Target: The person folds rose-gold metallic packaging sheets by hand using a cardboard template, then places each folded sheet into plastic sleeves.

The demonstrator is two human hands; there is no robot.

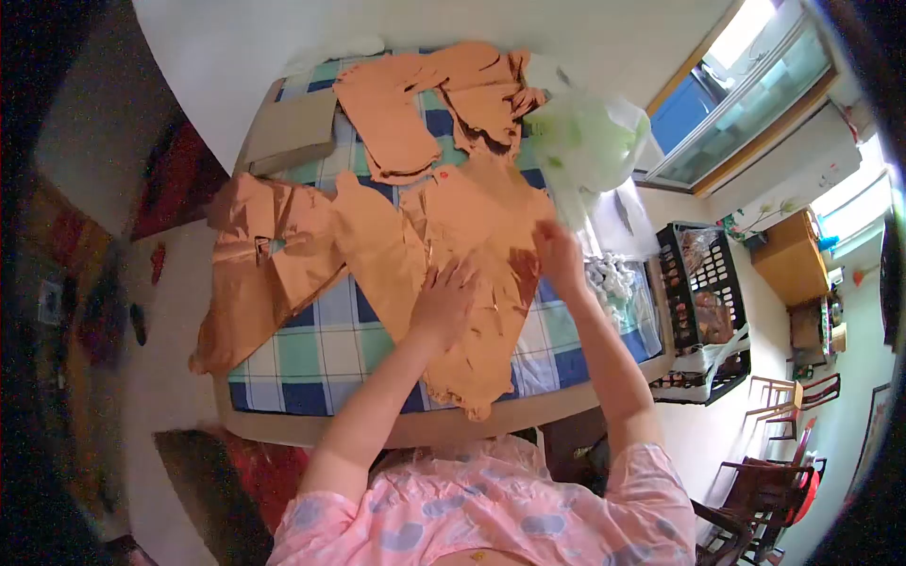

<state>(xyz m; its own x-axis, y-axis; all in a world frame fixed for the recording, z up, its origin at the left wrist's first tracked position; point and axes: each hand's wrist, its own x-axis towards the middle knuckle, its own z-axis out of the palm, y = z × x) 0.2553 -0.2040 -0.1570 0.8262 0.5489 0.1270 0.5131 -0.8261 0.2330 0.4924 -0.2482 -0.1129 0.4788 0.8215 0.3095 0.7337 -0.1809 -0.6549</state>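
Observation:
An orange-brown garment (481,212), wrinkled and spread out, lies on the checked cloth in front of me. My left hand (447,304) rests on its middle with the fingers stretched out. At the garment's right edge is my right hand (560,255), its fingers curled closed and a little blurred; whatever they may hold is hidden. To the left lies another piece in the same colour (274,250), hanging partly over the bed's edge. Farther back, more folded orange-brown clothing (396,123) is laid out.
The blue, green and white checked cloth (311,363) covers the bed. A flat beige box (288,132) sits at the back left. Pale green plastic bags (595,141) lie at the back right. A black crate (703,283) stands beside the bed, with wooden chairs (769,491) beyond.

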